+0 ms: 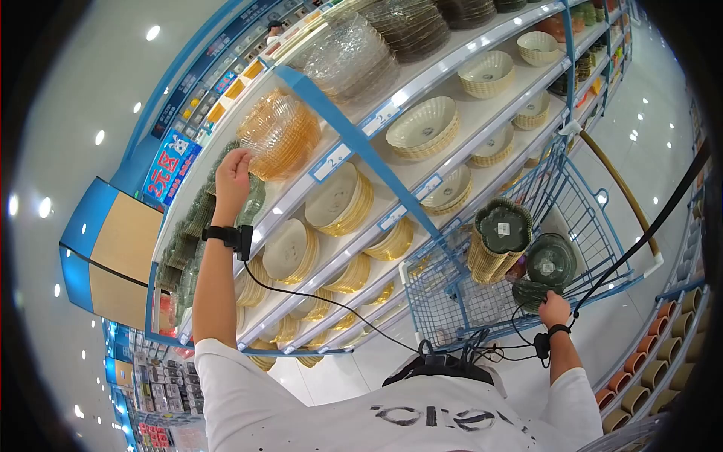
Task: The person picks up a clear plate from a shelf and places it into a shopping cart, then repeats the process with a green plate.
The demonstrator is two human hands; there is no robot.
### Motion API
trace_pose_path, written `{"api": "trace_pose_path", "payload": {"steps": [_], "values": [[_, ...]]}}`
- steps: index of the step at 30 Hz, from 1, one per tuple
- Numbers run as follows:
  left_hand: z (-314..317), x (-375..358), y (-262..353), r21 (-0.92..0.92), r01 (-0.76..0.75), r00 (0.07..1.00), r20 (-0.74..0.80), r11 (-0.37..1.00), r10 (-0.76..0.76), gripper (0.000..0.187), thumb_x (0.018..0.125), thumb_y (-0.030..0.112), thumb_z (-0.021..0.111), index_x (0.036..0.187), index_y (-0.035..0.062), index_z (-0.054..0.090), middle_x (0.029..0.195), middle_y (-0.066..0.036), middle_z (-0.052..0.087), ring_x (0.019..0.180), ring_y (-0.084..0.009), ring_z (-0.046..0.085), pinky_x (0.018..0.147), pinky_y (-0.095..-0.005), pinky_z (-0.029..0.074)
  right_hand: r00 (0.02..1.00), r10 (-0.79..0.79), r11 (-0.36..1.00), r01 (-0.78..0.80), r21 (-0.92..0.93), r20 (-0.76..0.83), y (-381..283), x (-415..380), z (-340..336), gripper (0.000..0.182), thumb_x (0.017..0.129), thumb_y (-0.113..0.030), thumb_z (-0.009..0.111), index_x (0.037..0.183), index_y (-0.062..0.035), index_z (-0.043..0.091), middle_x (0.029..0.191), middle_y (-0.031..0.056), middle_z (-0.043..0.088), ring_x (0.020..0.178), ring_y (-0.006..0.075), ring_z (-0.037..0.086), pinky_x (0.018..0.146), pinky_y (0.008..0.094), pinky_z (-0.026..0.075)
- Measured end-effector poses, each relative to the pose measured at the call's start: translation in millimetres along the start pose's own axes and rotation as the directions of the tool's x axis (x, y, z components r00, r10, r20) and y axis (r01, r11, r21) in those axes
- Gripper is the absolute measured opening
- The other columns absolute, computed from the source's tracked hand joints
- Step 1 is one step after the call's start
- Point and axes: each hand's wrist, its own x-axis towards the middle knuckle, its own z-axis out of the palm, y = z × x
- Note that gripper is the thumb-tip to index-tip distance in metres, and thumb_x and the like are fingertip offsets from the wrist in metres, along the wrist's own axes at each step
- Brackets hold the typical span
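My left hand [233, 175] is raised to the upper shelf with its fingers curled closed. It is at the left edge of a stack of ribbed amber see-through bowls [282, 135]; what its fingers hold, if anything, is hidden. Dark green see-through dishes [197, 226] stand beside and behind it. Lower down at the right, my right hand [555, 307] is closed on the rim of a dark green ribbed bowl [530, 296] in the shopping cart. Near that bowl in the cart are a round green dish [551, 260] with a label and a tall stack of scalloped basket-like bowls [489, 252].
The blue wire shopping cart [444, 301] stands close to the tiered shelf [361, 162], which carries cream bowls [425, 128] and wrapped clear stacks [339, 60]. Plant pots [655, 373] line a rack at the right. Cables run from both wrists to my waist.
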Motion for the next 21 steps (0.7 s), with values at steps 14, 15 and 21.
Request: {"api": "trace_pose_path", "payload": {"steps": [14,15,21], "values": [[-2.6,-3.5,5.3,-0.107,0.069,0.987,0.155,0.992,-0.052,0.017,0.098,0.013,0.054,0.104,-0.0011,0.060,0.085,-0.007,0.062,0.082,-0.0141,0.057,0.076,-0.0282,0.046,1.000,0.014,0.999,-0.014,-0.033,0.019,-1.9,-0.6,-3.3,0.014,0.077,-0.017,0.064,0.087,-0.0065,0.062,0.082,0.0176,0.068,0.080,0.0395,0.066,0.072,0.0498,0.053],[-5.1,-3.6,2.6,-0.053,0.093,0.983,0.166,0.994,-0.083,0.017,0.098,0.013,0.054,0.107,-0.0005,0.060,0.090,-0.009,0.063,0.085,-0.0162,0.058,0.077,-0.0292,0.047,0.999,0.018,0.999,-0.017,-0.038,0.027,0.5,2.2,-0.8,0.014,0.077,-0.017,0.064,0.087,-0.0065,0.062,0.082,0.0176,0.068,0.080,0.0395,0.066,0.072,0.0498,0.053],[22.3,-49.1,66.5,0.135,-0.170,0.955,-0.223,0.976,0.197,0.025,0.094,0.004,0.054,0.119,-0.0016,0.057,0.117,-0.018,0.060,0.110,-0.0325,0.056,0.097,-0.0389,0.043,1.000,0.004,1.000,-0.004,-0.011,0.009,-0.8,0.5,-2.7,0.015,0.078,-0.020,0.060,0.088,-0.0095,0.063,0.082,0.0164,0.069,0.079,0.0386,0.066,0.068,0.0514,0.052]]}}
